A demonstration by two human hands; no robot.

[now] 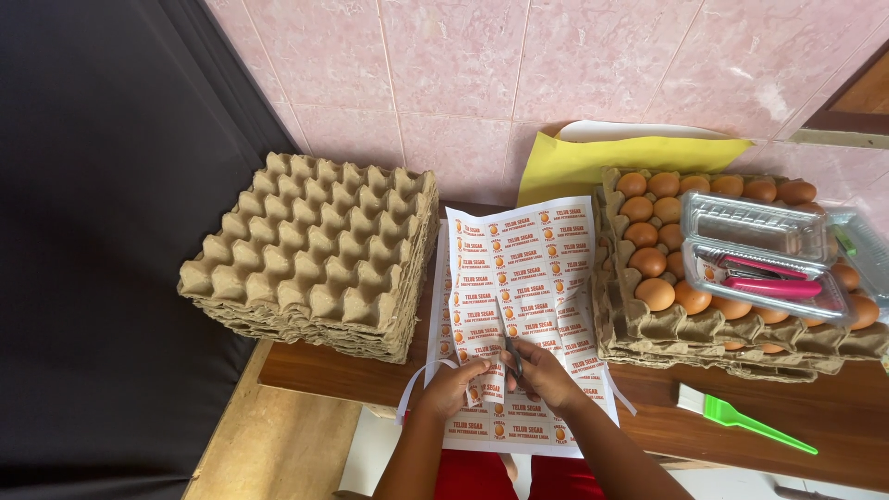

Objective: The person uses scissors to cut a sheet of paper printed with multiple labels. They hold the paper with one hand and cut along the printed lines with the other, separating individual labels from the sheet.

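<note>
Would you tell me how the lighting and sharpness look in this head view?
Head view: even daylight, soft shadows; glare on the clear plastic box; label sheet and hands, left and right, sharp; slight wide-angle bending near the edges.

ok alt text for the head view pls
Two hands, left hand and right hand, cut a printed label sheet with scissors on a wooden table. Stacked empty egg trays sit left; a tray of brown eggs right.

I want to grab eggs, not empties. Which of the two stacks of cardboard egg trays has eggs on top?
The stack of egg trays on the right, beside the yellow paper: brown eggs fill its top tray, under clear plastic boxes. The left stack shows only bare cups.
</note>
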